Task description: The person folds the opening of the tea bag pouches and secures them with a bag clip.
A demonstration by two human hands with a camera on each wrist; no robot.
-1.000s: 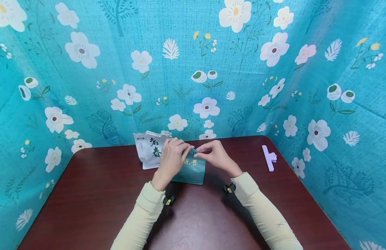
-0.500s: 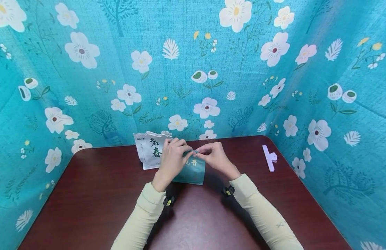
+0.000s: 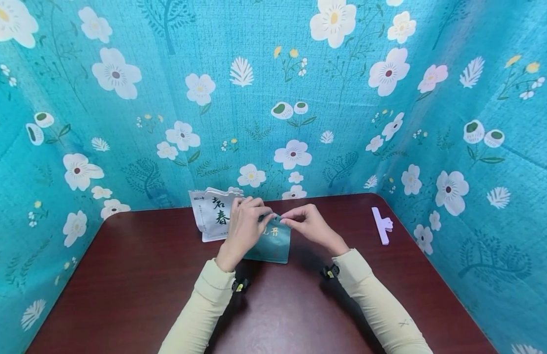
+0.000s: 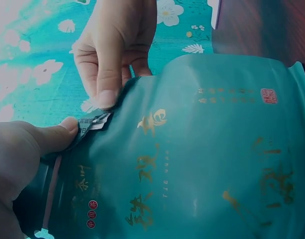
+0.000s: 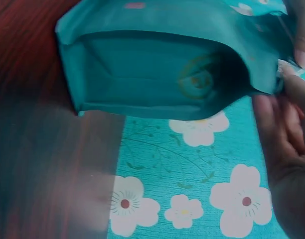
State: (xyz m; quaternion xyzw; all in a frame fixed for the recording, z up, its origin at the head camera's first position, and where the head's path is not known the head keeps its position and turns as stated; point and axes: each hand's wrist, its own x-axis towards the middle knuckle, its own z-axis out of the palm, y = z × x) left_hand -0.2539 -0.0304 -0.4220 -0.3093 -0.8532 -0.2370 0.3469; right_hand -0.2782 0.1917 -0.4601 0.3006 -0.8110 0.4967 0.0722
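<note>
A dark green tea pouch (image 3: 273,243) with gold characters stands upright on the table in the head view. My left hand (image 3: 247,223) pinches its rolled-down top edge with thumb and fingers. At the right end of that fold, my right hand (image 3: 311,225) pinches the edge between thumb and forefinger. The left wrist view shows the pouch's printed front (image 4: 202,149), with a strip of dark inner print along the fold. Seen from the right wrist, its flat base (image 5: 142,74) faces the camera and the right hand (image 5: 289,144) holds the top.
Behind my left hand stands a silver-white pouch (image 3: 211,216) with black characters, partly hidden. A pale clip (image 3: 381,225) lies near the table's right edge. A floral turquoise cloth (image 3: 256,98) surrounds the back and sides of the dark red table (image 3: 136,275).
My right hand's fingers have worked along the top fold and shifted slightly right. The left hand stays nearly in place. The fold looks lower and covers part of the gold lettering.
</note>
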